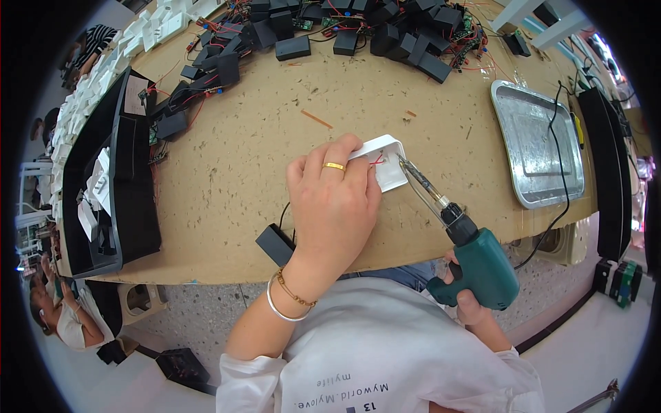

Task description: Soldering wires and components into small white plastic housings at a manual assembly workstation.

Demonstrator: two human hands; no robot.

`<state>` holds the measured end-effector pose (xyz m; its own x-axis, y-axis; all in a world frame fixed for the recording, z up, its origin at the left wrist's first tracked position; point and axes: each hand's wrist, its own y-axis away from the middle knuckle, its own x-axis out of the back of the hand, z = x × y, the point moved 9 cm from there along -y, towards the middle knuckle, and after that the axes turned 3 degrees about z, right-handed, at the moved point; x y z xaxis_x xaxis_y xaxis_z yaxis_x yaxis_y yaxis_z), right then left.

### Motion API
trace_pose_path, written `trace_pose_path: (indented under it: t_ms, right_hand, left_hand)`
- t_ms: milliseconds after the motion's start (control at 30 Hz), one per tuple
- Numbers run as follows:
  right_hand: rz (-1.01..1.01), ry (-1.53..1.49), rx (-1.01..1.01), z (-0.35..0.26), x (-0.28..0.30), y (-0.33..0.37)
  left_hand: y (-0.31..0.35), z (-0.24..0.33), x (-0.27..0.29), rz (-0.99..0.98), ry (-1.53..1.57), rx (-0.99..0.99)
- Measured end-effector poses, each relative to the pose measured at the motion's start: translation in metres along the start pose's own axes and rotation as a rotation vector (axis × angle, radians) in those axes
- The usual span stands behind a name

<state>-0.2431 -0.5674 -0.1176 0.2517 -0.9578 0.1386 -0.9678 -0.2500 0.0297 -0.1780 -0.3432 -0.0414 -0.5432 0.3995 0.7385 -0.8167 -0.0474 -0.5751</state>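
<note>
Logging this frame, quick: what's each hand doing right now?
Left hand: pressed down on the white plastic housing, holding it on the table.
Right hand: closed around the green soldering gun.

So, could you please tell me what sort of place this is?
Most likely an electronics assembly workshop. The right hand holds a green soldering gun to a white plastic case steadied by the left hand, and black boxes with red wires are heaped on the workbench.

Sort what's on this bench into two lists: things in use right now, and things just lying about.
In use:
left hand pressing on the white plastic housing
right hand holding the green soldering gun

Lying about:
metal tray
pile of black boxes
black bin
</note>
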Motion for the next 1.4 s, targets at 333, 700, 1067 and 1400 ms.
trace_pose_path:
  t_ms: [333,700,1067,1400]
  right_hand:
    - [0.087,-0.103,-0.027,-0.011,0.001,-0.006]
    - [0.084,-0.109,-0.021,-0.012,-0.002,-0.008]
    - [0.082,-0.168,-0.017,-0.009,-0.004,-0.015]
    - [0.295,-0.353,0.073,-0.011,0.024,-0.022]
  left_hand:
    - [-0.001,0.000,0.003,-0.015,0.012,0.004]
    - [-0.003,0.000,0.008,-0.028,0.019,-0.001]
    - [0.006,-0.021,0.017,-0.327,0.073,0.098]
    - [-0.026,-0.152,0.198,0.164,0.191,0.695]
